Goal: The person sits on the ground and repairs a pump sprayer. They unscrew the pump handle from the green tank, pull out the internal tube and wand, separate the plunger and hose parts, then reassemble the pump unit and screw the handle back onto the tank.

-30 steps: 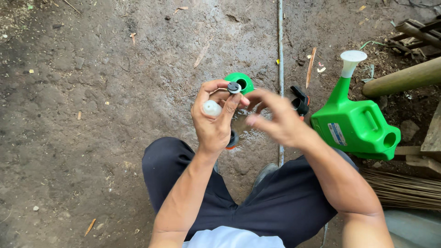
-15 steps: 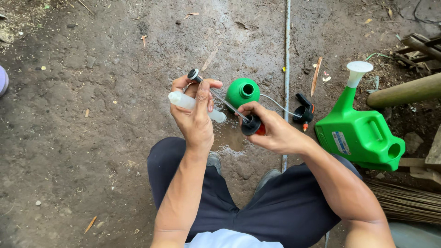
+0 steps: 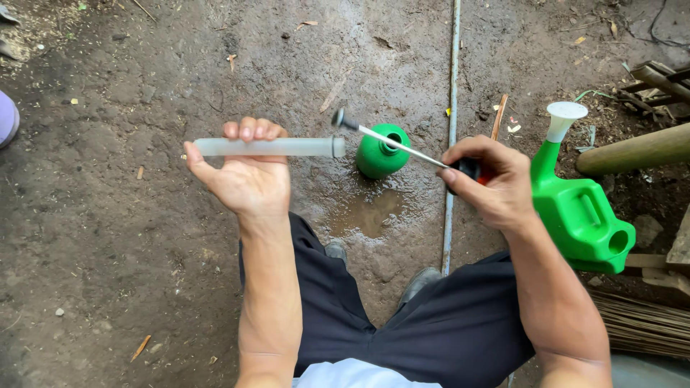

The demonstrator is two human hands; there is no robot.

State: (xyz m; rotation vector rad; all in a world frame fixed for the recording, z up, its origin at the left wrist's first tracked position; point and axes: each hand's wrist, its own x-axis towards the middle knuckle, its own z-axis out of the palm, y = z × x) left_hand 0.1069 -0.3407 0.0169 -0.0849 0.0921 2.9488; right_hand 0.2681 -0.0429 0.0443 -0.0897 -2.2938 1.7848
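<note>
A translucent tube is gripped level in the closed left hand; a thin piston rod is pinched by its handle in the right hand. Just beyond, 1 green bottle stands on wet ground; a green watering can is seen at right.

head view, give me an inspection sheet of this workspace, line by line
surface: bare dirt ground, damp, with a small puddle in front of the person's legs.
job's things: translucent plastic tube held level; thin metal rod with a dark tip, drawn out of the tube and apart from it; round green bottle standing open on the ground.
clutter: green watering can at the right; twigs, dry leaves, wood pieces.
grippers: left hand grips the tube; right hand holds the rod's black and red handle end.
cables: thin metal pipe lying across the ground; a dark cord at the top right corner.
surroundings: bundled straw at the lower right.
</note>
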